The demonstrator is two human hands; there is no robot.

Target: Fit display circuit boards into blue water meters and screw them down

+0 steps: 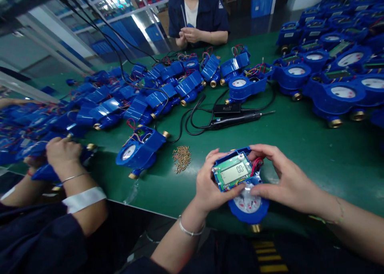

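Observation:
Between my hands, at the near edge of the green table, is a blue water meter [248,206] with a brass end towards me. Its housing holds a green circuit board with a lit display [234,173] reading zeros. My left hand [207,182] wraps the left side of the housing, its thumb along the lower edge. My right hand [283,180] grips the right side, fingers at the top corner near red wires [257,166] and thumb by the round dial. A heap of small brass screws [181,159] lies left of my left hand.
An electric screwdriver [237,120] with a black cable lies beyond the meter. One opened meter [139,150] stands to the left, with many more behind and at right [342,92]. A co-worker's hands [64,154] work at left; another person [198,22] sits across.

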